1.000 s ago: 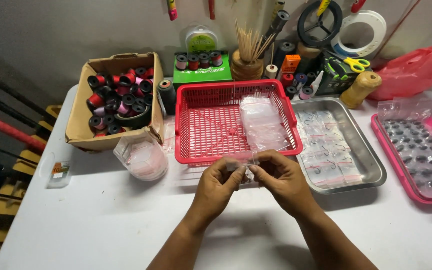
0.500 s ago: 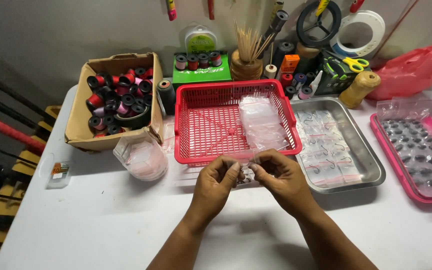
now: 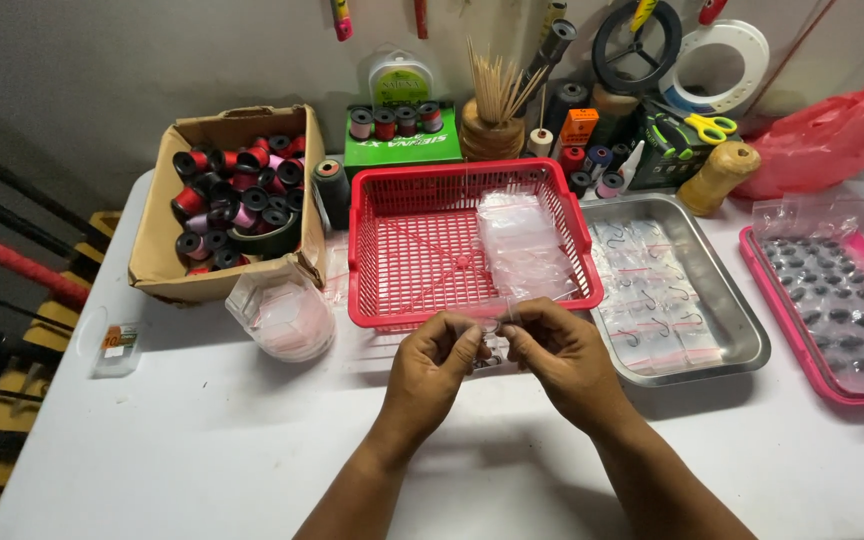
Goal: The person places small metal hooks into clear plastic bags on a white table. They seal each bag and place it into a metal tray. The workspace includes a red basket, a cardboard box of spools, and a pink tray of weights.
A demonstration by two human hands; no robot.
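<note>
Both hands, left hand (image 3: 432, 362) and right hand (image 3: 560, 352), pinch one small clear bag (image 3: 492, 335); few bags (image 3: 522, 250) lie in the red basket (image 3: 412, 260), many wait in the steel tray (image 3: 742, 330).

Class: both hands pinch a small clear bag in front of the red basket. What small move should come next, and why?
Probably lift the small clear bag forward into the red basket. The left hand and right hand hold it right at the basket's near rim, and similar clear bags already lie inside.
</note>
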